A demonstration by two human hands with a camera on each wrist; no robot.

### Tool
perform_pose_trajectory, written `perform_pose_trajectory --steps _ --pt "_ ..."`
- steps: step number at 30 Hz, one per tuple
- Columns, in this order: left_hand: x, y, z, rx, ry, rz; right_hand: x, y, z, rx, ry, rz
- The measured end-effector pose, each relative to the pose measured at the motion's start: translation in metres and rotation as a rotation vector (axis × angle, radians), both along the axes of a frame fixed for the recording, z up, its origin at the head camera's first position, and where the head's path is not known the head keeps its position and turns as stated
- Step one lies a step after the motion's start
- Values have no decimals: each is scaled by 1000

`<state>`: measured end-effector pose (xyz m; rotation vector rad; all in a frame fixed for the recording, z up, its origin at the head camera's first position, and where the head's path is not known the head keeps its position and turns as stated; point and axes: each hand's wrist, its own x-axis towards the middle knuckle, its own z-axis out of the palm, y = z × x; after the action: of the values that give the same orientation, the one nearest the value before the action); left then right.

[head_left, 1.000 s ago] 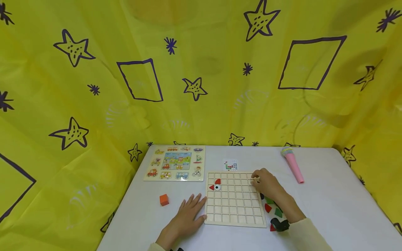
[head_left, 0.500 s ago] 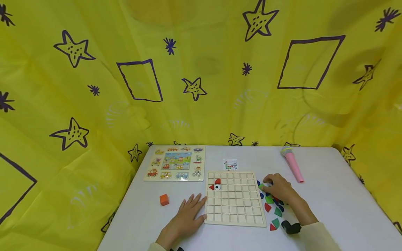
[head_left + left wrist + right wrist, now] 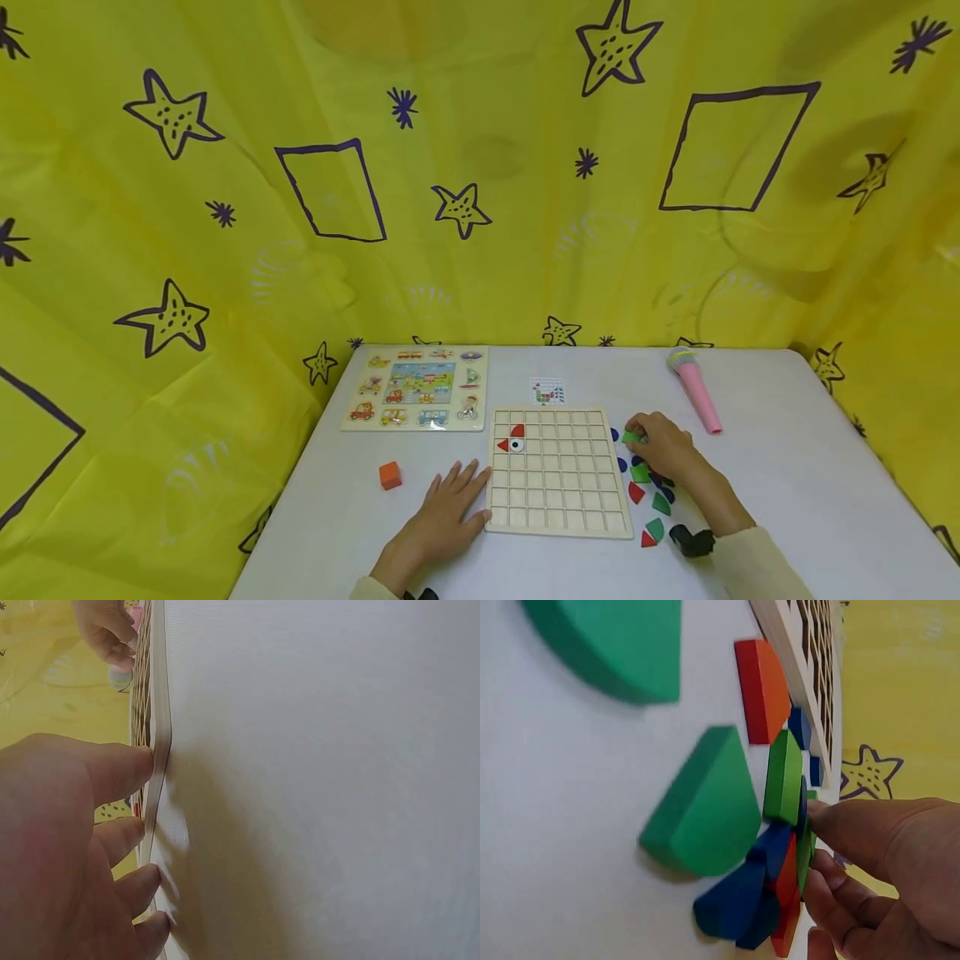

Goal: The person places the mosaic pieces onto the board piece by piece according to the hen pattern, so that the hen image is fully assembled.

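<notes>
My left hand (image 3: 446,517) lies spread on the table, its fingers straight, with thumb and fingertips touching the left edge of a wooden grid board (image 3: 557,480). On the board sit a red quarter-round block (image 3: 517,431), a red triangle block (image 3: 503,446) and a white eye disc (image 3: 517,445). Right of the board my right hand (image 3: 663,446) bends over a pile of loose blocks, pinching a light green block (image 3: 632,437) between thumb and fingers. Around it lie dark blue blocks (image 3: 731,900), a dark green quarter-round (image 3: 709,806) and a red-orange block (image 3: 763,690). Fingers partly hide the pile.
Behind the board lies a small picture card (image 3: 547,391). A vehicle puzzle board (image 3: 474,423) is at the back left, an orange cube (image 3: 390,476) in front of it. At the back right lies a pink toy microphone (image 3: 701,397). Yellow curtains surround the table.
My right hand has moved from the board's upper right edge down and right to the loose blocks. The light green block at its fingertips has shifted slightly. My left hand stays put.
</notes>
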<state>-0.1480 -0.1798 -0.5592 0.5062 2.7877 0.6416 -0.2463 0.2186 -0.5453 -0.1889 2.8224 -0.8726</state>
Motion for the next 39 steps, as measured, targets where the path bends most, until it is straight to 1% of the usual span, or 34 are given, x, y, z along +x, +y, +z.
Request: perform_pose_trajectory --steps 4,8,12,17,22,25,28,31,35,39 --pt "1 0 2 6 -4 7 -4 6 -2 -24 16 14" --pt "1 1 1 12 -13 11 -7 11 -5 -42 18 19" --pt "0 1 -2 8 -19 19 -7 10 -8 -42 18 1" --pt "1 0 -4 4 -14 18 -6 5 -8 -7 21 -18" --pt "1 0 -1 14 -1 9 -6 -1 -5 41 44 -10" --pt "1 0 0 10 5 6 -6 -6 -2 45 71 -7" --pt "2 1 2 7 0 8 -6 -15 2 34 98 -3" --pt "3 1 4 7 -2 8 -4 -30 7 15 125 20" --pt "2 1 4 3 -2 4 1 -56 11 -13 141 69" --pt "2 1 3 -1 2 0 6 -84 12 -24 141 114"
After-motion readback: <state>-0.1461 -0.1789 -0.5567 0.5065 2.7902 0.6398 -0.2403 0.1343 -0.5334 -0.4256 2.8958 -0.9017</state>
